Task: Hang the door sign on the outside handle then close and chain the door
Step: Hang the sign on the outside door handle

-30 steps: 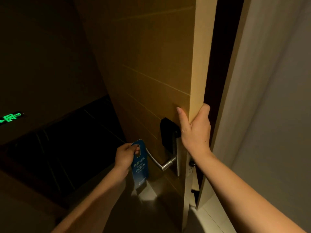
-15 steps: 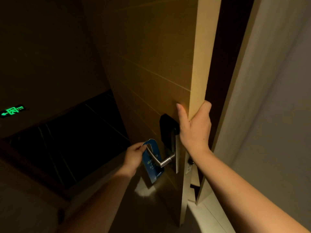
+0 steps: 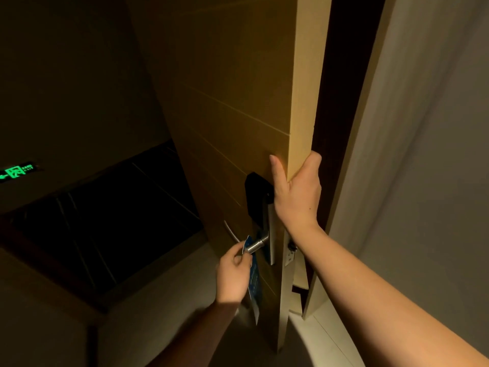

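Note:
The wooden door point(image 3: 238, 102) stands partly open, its outer face towards me. My right hand point(image 3: 296, 197) grips the door's edge just above the black lock plate point(image 3: 255, 197). A blue door sign point(image 3: 254, 279) hangs edge-on on the silver outside handle point(image 3: 255, 246), slid close to the lock plate. My left hand point(image 3: 234, 276) pinches the sign's top by the handle. No chain is in view.
The door frame point(image 3: 352, 154) and a pale wall point(image 3: 436, 154) rise on the right. A dark corridor lies to the left, with a glowing green exit sign point(image 3: 16, 173) low on its wall. The latch plate point(image 3: 289, 254) shows on the door's edge.
My left hand has carried the blue sign over the handle's tip and slid it along towards the lock plate. The sign now hangs edge-on. My right hand still holds the door's edge.

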A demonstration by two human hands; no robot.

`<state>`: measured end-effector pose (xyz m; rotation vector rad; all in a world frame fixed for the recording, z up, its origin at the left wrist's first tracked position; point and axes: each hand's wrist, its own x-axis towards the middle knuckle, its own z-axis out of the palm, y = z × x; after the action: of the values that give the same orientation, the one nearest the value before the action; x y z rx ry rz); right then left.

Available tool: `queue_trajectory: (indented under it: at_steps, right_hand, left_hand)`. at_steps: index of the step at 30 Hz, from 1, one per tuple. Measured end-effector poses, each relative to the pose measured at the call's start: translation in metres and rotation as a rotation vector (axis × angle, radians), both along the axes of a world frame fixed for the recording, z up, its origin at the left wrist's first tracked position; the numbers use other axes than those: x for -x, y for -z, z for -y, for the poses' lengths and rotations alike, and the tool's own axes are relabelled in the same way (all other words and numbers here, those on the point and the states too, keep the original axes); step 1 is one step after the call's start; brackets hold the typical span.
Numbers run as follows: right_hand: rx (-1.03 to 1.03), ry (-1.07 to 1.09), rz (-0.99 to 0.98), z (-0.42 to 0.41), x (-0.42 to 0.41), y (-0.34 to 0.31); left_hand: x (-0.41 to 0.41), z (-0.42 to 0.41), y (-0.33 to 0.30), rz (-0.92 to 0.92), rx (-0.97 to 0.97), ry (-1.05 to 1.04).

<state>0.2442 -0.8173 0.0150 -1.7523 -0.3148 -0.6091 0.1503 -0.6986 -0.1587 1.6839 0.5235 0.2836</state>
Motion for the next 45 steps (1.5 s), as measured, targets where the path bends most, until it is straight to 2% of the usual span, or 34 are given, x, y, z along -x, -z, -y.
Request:
queue_trajectory:
  at_steps: [21, 27, 37, 42, 45]
  right_hand:
    - [0.009, 0.007, -0.034, -0.007, 0.009, -0.004]
    - [0.014, 0.026, -0.055, -0.006, 0.009, -0.003]
    - [0.122, 0.006, -0.079, -0.016, 0.04, 0.014]
    - [0.345, -0.07, 0.054, -0.017, 0.052, 0.02]
    - [0.394, -0.177, 0.09, -0.03, 0.061, 0.026]
  left_hand:
    - [-0.013, 0.029, 0.003, -0.031, -0.048, 0.013]
    - [-0.018, 0.026, 0.004, -0.048, -0.109, -0.086]
    - [-0.003, 0.013, 0.0, -0.054, -0.156, -0.187]
    - [0.018, -0.011, 0.002, -0.067, -0.197, -0.213]
    - [0.038, -0.037, 0.003, -0.057, -0.04, -0.169]
